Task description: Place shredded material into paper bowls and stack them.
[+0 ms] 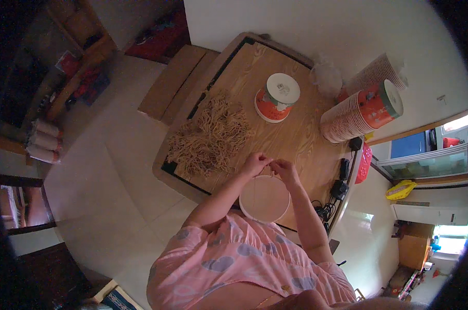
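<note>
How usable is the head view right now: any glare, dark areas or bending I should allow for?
Head view: dim and bluish; the wooden table edges bow from the fisheye; the rim is black; windows at right glare white. Both hands, left hand and right hand, at the white cup rim look soft, fingers hard to separate.

I see a pale tiled floor [104, 170] under dim, bluish light, with a white wall [306, 26] behind the wooden surface [296, 134]. Flat cardboard pieces [174, 82] lean beside it. To my left stands a dark wooden shelf [73, 57]; at the far right, bright windows [451, 232] glow.
</note>
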A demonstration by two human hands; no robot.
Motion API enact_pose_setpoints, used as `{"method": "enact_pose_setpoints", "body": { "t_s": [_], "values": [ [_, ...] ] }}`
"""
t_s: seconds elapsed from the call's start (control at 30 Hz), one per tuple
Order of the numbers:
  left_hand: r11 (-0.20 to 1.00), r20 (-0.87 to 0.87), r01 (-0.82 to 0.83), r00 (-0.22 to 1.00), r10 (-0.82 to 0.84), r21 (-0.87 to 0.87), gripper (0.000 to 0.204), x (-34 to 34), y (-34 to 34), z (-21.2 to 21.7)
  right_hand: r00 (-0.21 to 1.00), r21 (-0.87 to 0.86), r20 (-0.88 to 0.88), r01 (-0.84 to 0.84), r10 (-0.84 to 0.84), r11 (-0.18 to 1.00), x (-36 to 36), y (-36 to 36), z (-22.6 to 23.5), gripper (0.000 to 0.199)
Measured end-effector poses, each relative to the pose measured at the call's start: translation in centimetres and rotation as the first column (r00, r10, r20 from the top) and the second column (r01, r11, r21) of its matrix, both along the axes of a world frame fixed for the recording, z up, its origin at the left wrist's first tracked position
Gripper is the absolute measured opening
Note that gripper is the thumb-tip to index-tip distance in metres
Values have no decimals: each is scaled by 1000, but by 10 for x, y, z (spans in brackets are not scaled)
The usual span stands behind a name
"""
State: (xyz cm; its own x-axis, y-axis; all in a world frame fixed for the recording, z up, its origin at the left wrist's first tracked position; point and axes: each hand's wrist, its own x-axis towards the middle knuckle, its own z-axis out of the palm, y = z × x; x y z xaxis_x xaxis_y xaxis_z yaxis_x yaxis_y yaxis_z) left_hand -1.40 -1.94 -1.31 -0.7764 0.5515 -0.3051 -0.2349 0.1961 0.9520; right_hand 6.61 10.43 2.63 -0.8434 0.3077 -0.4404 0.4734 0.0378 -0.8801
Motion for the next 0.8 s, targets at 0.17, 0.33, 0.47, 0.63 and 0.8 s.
{"method": "enact_pose_setpoints", "body": {
  "t_s": [0.17, 0.33, 0.47, 0.63, 0.8],
  "values": [
    [999, 7, 25, 1000, -24, -29, 23, -2, -2, 6, 999, -35, -19, -28, 27, 999, -2, -2, 4, 16],
    [998, -24, 46, 999, -48, -50, 25, -1, 4, -9, 998, -161, -55, -32, 24, 986, 0, 3, -5, 15],
    [998, -1, -68, 998, 68, -18, 27, -9, 3, -7, 993, -81, 21, -112, 114, 990, 9, -1, -7, 12],
    [1000, 264, 6, 964, -10, 15, 27, -9, 1, 2, 999, -69, -34, -1, -2, 998, 10, 3, -5, 14],
    [992, 273, 108, 954, -122, 64, 24, -4, 0, 9, 996, -17, -93, 3, -5, 1000, 7, 4, -10, 16]
  ]
}}
